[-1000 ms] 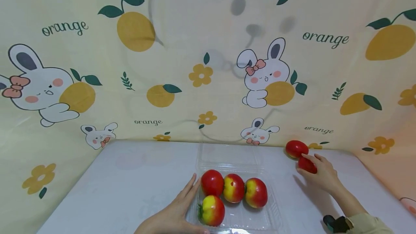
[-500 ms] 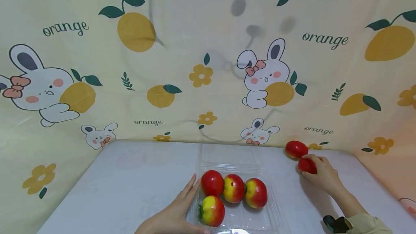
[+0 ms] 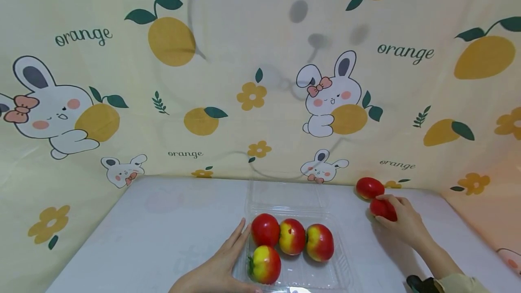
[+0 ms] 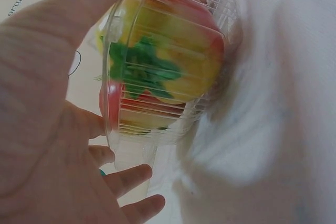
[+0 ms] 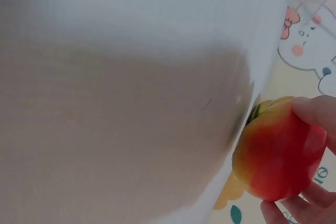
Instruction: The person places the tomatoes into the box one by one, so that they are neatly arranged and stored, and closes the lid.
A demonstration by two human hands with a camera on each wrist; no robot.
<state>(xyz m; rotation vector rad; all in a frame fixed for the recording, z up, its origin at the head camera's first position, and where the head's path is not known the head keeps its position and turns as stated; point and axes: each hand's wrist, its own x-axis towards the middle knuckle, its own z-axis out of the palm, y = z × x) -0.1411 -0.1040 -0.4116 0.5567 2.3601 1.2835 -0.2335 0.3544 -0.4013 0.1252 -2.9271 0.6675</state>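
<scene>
My right hand grips a red-and-yellow, tomato-like fruit at the table's back right, thumb on one side and fingers on the other. Just behind it lies another red fruit. My left hand rests against the left side of a clear plastic clamshell box, fingers nearly straight and thumb along its front edge. Inside the box are a mostly red fruit, two red-and-yellow ones behind, and one fruit in front with a green leafy cap.
The box's clear lid lies folded back toward the wall. A white table meets a cream printed cloth backdrop at its far edge. A dark wrist strap shows at the right sleeve.
The right hand's fingers and thumb have closed round the nearer fruit at the back right, which shifts slightly to the left. The left hand and the box stay in place.
</scene>
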